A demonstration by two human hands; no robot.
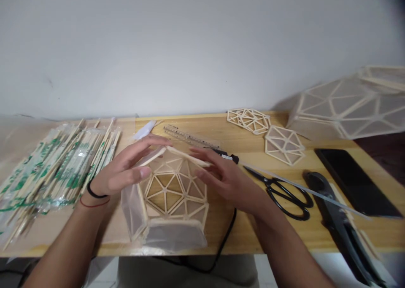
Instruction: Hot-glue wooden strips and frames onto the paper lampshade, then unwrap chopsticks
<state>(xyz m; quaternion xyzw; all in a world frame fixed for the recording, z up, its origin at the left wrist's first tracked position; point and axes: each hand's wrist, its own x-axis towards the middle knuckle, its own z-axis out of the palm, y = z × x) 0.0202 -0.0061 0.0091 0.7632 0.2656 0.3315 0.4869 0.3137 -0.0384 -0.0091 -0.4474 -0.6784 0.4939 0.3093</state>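
A hollow frame of thin wooden sticks (166, 191), faced with thin whitish translucent sheet, stands near the table's front edge. Its sticks form triangles, and its open side faces me. My left hand (131, 163) grips the upper left rim, with the thumb inside and the fingers over the top. On the upper right rim, my right hand (226, 174) has its fingers over the edge and its thumb below. The two rim pieces meet in a peak between my hands. Part of a dark corded tool (232, 157) shows behind my right hand.
Wrapped chopsticks (72, 165) lie piled at left. A clear ruler (190, 137) lies behind the frame. Rightward are black scissors (287, 195), two flat stick panels (248, 120), a phone (356, 180), black-handled cutters (338, 224), a translucent stick (303, 187) and a larger covered frame (351, 104).
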